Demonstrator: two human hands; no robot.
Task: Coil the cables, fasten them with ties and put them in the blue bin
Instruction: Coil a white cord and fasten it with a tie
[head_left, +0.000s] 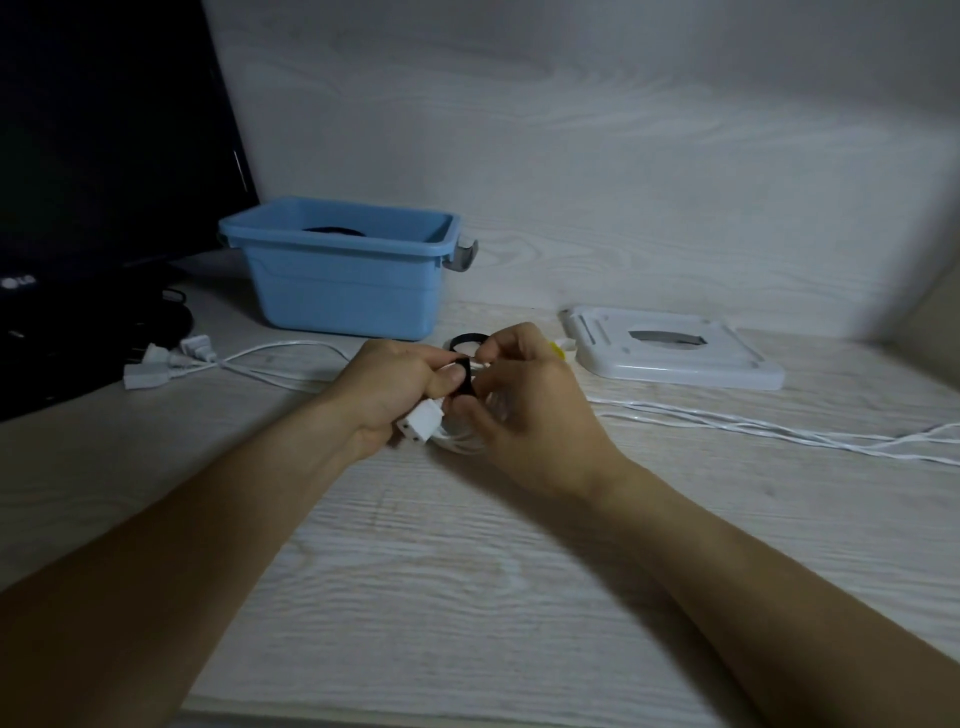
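Wrapping a black tie around a coiled white cable, low over the desk.

Nearest, the left hand (395, 389) grips the coiled white cable (457, 441) with its white plug (422, 422) poking out toward the camera, the thumb pressing the black tie (464, 379) against the bundle. The right hand (524, 410) closes from the other side, fingers curled and pinching the tie's free end — the band stands roughly upright across the coil, squarely between the two hands, so the wrap looks to turn on the right hand. Just behind the knuckles a spare black tie (467, 340) lies on the desk (467, 571). Loose white cables (727, 421) trail off right, more with plugs (171, 361) to the left. Beyond, ahead and left, stands the blue bin (343, 291) — the left hand is nearer it.
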